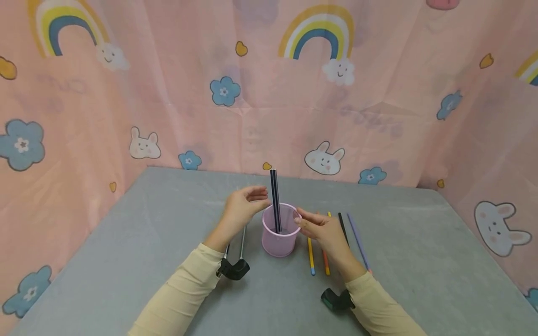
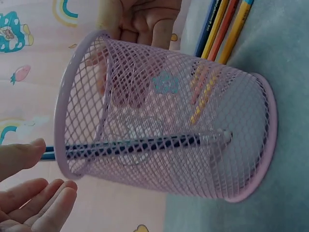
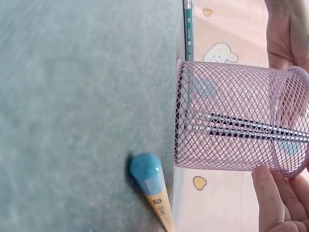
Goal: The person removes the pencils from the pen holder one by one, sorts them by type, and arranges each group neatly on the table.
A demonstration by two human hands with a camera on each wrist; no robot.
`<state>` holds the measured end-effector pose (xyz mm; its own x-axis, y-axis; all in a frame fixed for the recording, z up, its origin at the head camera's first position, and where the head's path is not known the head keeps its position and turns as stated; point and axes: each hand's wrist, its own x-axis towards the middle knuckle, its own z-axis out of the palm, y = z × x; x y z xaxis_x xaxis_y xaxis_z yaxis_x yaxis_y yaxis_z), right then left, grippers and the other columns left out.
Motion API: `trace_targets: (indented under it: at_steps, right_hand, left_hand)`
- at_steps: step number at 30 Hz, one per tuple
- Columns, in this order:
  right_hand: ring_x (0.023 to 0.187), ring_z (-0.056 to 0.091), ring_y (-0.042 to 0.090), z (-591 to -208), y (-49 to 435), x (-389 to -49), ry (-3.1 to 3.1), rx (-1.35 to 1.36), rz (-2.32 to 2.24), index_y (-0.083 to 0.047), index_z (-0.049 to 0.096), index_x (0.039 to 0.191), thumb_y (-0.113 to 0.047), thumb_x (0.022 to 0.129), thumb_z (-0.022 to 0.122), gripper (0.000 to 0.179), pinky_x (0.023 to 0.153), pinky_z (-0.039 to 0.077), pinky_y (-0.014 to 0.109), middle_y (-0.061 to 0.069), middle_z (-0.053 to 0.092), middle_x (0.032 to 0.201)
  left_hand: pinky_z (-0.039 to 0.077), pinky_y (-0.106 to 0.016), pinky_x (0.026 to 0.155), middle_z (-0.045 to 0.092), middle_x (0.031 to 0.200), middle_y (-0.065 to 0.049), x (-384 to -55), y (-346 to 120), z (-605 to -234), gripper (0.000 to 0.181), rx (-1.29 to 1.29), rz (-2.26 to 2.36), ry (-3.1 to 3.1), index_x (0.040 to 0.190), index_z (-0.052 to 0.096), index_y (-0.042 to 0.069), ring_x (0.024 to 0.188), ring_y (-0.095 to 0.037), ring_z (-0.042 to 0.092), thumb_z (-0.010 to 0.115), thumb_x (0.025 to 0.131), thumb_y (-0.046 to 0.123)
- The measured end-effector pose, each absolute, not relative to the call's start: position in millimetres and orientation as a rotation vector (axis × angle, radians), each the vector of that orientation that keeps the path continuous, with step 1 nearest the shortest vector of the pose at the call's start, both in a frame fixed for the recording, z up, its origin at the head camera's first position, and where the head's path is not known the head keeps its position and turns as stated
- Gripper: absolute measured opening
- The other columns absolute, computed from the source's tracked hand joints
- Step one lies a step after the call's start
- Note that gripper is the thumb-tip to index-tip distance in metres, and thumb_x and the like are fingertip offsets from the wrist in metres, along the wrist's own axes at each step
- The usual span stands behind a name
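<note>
A pink mesh pencil cup (image 1: 279,242) stands upright on the table between the two hands. Two dark pencils (image 1: 275,200) lean inside it, silvery ends down on the base. The left hand (image 1: 245,205) is at the cup's left rim with fingers loosely extended; in the left wrist view its thumb (image 2: 29,154) overlaps the pencils' upper ends. At the right rim is the right hand (image 1: 321,228), its fingertips against the cup, fingers fairly straight. Its thumb (image 3: 265,181) shows by the mesh wall in the right wrist view.
Right of the cup lie a yellow pencil (image 1: 311,256) with a blue end, an orange pencil (image 1: 326,263), a black one (image 1: 343,228) and a purple one (image 1: 357,240). A teal pencil (image 3: 189,34) lies on the cup's left. Behind the grey table (image 1: 168,210) hangs a pink patterned cloth (image 1: 252,130).
</note>
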<state>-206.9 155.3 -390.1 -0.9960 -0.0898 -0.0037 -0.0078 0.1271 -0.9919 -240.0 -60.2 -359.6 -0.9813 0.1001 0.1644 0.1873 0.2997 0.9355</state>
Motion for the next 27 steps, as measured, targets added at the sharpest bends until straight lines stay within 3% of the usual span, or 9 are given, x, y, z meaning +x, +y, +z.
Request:
trace_targets:
  at_steps: [6,19,27]
  right_hand:
    - [0.105,0.063,0.015,-392,156,-206,2.304,-0.088,-2.033,-0.010,0.061,0.122,-0.032,0.080,0.072,0.049,0.080,0.053,0.028,0.014,0.059,0.119]
    - [0.107,0.062,0.014,-393,159,-206,2.281,-0.121,-2.047,-0.009,0.060,0.123,-0.032,0.080,0.071,0.050,0.081,0.053,0.027,0.009,0.059,0.125]
    - [0.106,0.062,0.014,-392,159,-207,2.283,-0.103,-2.057,-0.008,0.060,0.123,-0.031,0.081,0.071,0.048,0.080,0.053,0.027,0.009,0.060,0.125]
  left_hand:
    - [0.050,-0.036,0.091,0.069,0.107,-0.002,-240,-50,-358,0.047,-0.249,-1.791,-2.504,0.118,0.063,0.011,0.102,-0.016,0.064,0.076,0.076,0.029]
    - [0.047,-0.041,0.093,0.069,0.103,-0.003,-244,-40,-362,0.036,-0.238,-1.758,-2.461,0.111,0.065,0.011,0.102,-0.019,0.062,0.072,0.081,0.027]
    - [0.053,-0.034,0.083,0.069,0.098,-0.007,-246,-37,-363,0.028,-0.244,-1.748,-2.401,0.105,0.065,0.006,0.093,-0.020,0.064,0.071,0.082,0.021]
